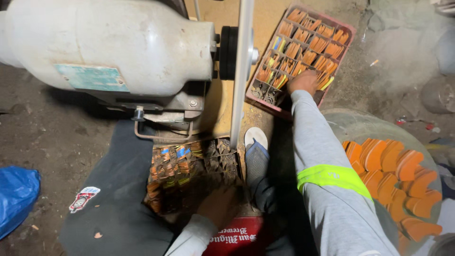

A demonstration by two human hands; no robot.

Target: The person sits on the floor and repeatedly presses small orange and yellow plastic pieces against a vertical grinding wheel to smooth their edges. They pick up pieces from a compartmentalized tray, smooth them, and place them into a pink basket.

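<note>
My right hand [302,81] reaches forward into a pink divided crate [345,29], its fingers down among the orange flat pieces [309,43] standing in the compartments; whether it grips one is hidden. My left hand [219,205] rests low on a second crate [189,166] full of orange, blue and dark pieces, just below a big white electric motor [118,42]. A vertical sanding belt [241,71] runs down from the motor's black wheel [227,52] between the two crates.
A clear plastic bag [393,180] of orange curved pieces lies at the right. My foot in a grey shoe [256,156] sits beside the belt. A blue bag [16,194] lies on the dirt floor at left, and a red crate [237,239] is at the bottom.
</note>
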